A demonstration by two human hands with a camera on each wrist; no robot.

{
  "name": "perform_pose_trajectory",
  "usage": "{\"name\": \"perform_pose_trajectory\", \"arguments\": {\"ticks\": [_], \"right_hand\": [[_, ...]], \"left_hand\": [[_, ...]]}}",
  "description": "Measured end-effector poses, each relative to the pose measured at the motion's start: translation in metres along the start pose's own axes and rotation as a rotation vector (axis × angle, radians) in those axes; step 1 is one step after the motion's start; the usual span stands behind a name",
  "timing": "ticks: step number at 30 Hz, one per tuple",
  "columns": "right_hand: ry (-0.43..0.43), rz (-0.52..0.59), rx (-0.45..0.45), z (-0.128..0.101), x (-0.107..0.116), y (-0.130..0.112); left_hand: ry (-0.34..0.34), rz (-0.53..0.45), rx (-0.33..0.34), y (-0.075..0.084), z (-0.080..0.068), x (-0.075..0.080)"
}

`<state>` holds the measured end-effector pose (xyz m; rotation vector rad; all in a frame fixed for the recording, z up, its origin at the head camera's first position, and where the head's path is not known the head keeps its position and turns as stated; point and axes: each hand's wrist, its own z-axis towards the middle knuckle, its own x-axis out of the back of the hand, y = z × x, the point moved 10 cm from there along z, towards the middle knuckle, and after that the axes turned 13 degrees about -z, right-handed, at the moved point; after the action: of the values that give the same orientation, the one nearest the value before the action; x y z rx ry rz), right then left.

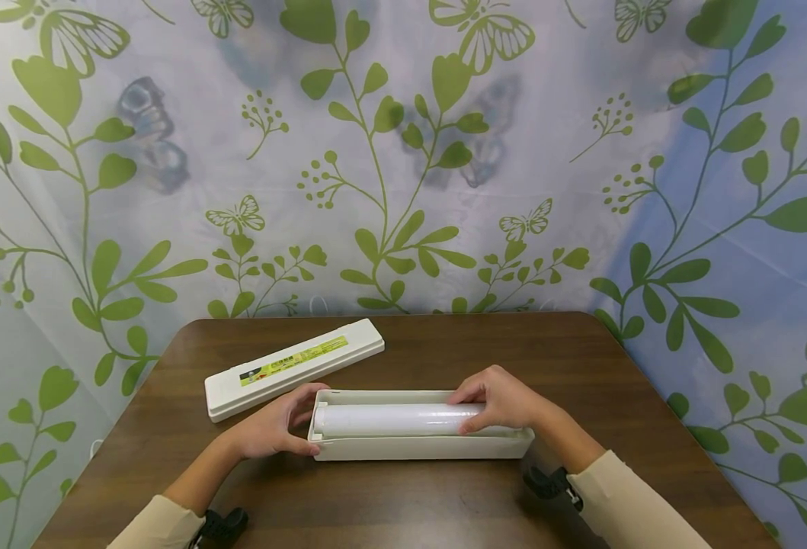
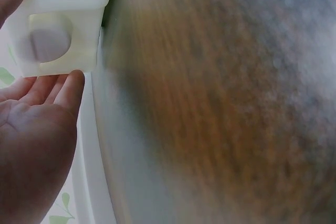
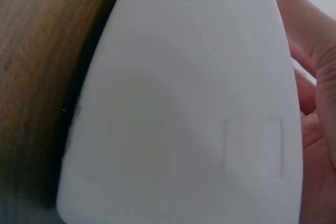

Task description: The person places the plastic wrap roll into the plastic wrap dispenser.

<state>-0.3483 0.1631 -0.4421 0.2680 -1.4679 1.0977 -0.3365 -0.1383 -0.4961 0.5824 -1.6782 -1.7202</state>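
A long white plastic box sits lengthwise on the table, its top off. Inside lies a shiny white cling film roll. My left hand grips the box's left end, thumb at the near corner and fingers round the far side; the left wrist view has the same hand by the box's end wall. Toward the roll's right end, my right hand reaches in from above, thumb on the near side and fingers across the far side. The right wrist view is mostly filled by the box.
The white lid, with a yellow-green label, lies at an angle behind the box on the left. Everything rests on a dark brown wooden table. A curtain with leaves and butterflies hangs behind its far edge.
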Motion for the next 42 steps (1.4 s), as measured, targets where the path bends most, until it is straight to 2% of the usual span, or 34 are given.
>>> {"name": "perform_pose_trajectory", "arguments": {"ticks": [5,24,32,42], "right_hand": [[-0.01,0.002,-0.043,-0.001,-0.003,0.006],[-0.001,-0.034,-0.079,-0.008,-0.007,0.015],[0.038,-0.007,-0.09,-0.016,0.001,0.016],[0.131,-0.004,-0.111,-0.031,0.018,0.016]], "left_hand": [[-0.001,0.005,-0.003,0.0,0.0,0.0],[-0.009,0.002,0.008,0.001,0.001,0.001],[-0.004,0.006,0.013,0.0,0.0,0.002],[-0.002,-0.016,0.02,0.0,0.0,0.001]]}}
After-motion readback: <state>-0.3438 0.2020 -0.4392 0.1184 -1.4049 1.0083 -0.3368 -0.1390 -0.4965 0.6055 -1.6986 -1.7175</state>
